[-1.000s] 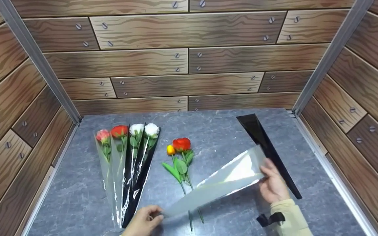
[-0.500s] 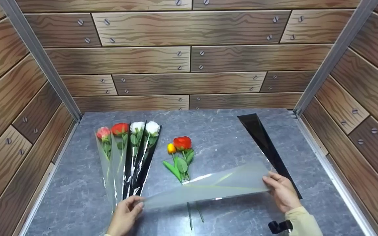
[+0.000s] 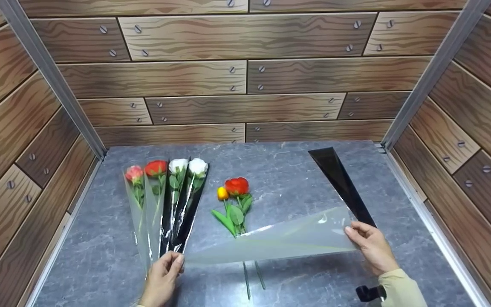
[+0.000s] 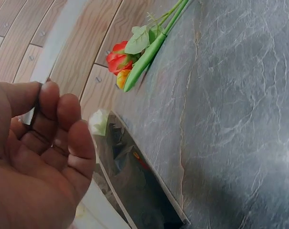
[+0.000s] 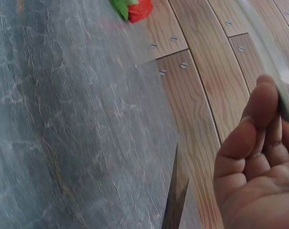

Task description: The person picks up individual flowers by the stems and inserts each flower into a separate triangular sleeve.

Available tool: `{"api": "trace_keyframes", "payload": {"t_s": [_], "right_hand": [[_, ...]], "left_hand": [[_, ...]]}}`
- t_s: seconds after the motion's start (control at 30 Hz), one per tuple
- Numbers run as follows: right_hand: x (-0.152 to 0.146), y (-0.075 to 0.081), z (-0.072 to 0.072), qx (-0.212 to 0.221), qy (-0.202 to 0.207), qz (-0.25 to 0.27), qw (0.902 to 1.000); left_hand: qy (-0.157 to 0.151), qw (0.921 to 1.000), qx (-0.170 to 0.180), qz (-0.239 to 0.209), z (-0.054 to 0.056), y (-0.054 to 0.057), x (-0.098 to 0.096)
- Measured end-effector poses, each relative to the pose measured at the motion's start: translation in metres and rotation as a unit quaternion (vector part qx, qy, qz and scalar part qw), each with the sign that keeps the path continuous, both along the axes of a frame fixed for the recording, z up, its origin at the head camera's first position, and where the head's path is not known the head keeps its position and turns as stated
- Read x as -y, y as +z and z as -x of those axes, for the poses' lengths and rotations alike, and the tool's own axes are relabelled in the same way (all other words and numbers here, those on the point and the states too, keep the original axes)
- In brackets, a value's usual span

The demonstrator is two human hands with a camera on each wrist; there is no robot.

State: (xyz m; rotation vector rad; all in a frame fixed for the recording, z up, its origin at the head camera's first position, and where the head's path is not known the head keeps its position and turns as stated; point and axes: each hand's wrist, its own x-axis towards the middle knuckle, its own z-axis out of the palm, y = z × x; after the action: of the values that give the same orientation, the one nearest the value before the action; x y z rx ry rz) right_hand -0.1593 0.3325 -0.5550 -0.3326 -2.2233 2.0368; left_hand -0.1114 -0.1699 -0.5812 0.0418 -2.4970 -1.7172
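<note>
A clear, tapering flower sleeve (image 3: 279,238) is stretched between my two hands above the table. My left hand (image 3: 162,273) pinches its narrow end between thumb and fingers; the left wrist view shows the sleeve's tip (image 4: 28,115) in that pinch. With thumb and fingertips, my right hand (image 3: 371,247) grips the wide end, whose edge (image 5: 283,95) shows in the right wrist view. Beneath and behind the sleeve lie a red artificial rose (image 3: 237,186) and a yellow-orange tulip (image 3: 222,193); the sleeve crosses over their stems, and the stem ends (image 3: 246,283) show below it.
Several wrapped roses lie side by side at the left: one pink (image 3: 134,173), one red (image 3: 156,167) and two white (image 3: 197,166). A black flower sleeve (image 3: 339,179) lies at the right, partly behind my right hand. Wood-patterned walls (image 3: 186,79) enclose the grey marbled table (image 3: 279,170).
The clear sleeve has gone from slanting steeply to nearly level. My left hand moved left and up in view, my right hand right and down; both keep hold of the sleeve.
</note>
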Motion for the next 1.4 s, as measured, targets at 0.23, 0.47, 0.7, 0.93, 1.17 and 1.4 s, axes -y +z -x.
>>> {"api": "trace_keyframes", "payload": {"t_s": [0.23, 0.47, 0.7, 0.93, 1.17, 1.4], "right_hand": [[-0.003, 0.003, -0.001, -0.029, -0.005, -0.019, 0.9994], [0.002, 0.012, -0.002, -0.085, -0.076, -0.068, 0.9912], [0.02, 0.038, -0.007, -0.15, -0.147, -0.096, 0.973], [0.061, 0.06, -0.02, -0.237, -0.094, -0.1, 0.9619], [0.107, 0.063, -0.025, -0.309, -0.035, -0.076, 0.9473], [0.119, 0.035, -0.022, -0.281, -0.003, -0.052, 0.9584]], "left_hand": [[-0.023, 0.9992, -0.025, -0.02, -0.011, 0.029, -0.009], [-0.062, 0.9968, -0.009, -0.048, -0.007, 0.004, -0.005], [-0.065, 0.9974, -0.032, 0.0, -0.006, -0.012, -0.004], [0.04, 0.9429, -0.224, 0.244, -0.011, 0.002, -0.04], [-0.061, 0.9448, -0.255, 0.197, -0.011, 0.03, -0.096], [-0.112, 0.944, -0.301, 0.075, -0.007, 0.037, -0.105]]}}
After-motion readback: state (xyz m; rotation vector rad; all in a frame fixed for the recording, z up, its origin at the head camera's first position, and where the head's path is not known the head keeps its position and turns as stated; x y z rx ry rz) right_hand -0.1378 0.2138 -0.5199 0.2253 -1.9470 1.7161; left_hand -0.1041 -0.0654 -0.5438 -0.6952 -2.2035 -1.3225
